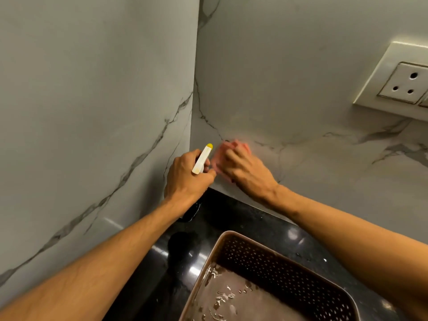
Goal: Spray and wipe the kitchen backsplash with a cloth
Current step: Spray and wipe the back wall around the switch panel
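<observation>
Low in the corner of the marble backsplash, just above the black bench, a pink cloth is pressed to the wall under the curled fingers of the right hand. Just beside it, the left hand grips a spray bottle. A wet brown tray sits nearer; a socket is on the wall to the right.

Blurred cloth; socket cut by right edge.

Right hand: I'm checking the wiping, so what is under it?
A pink cloth, blurred, pressed by the right hand against the backsplash near the corner. Its left and top edges show; the rest of it, and the backsplash behind it, are covered by the hand.
</observation>
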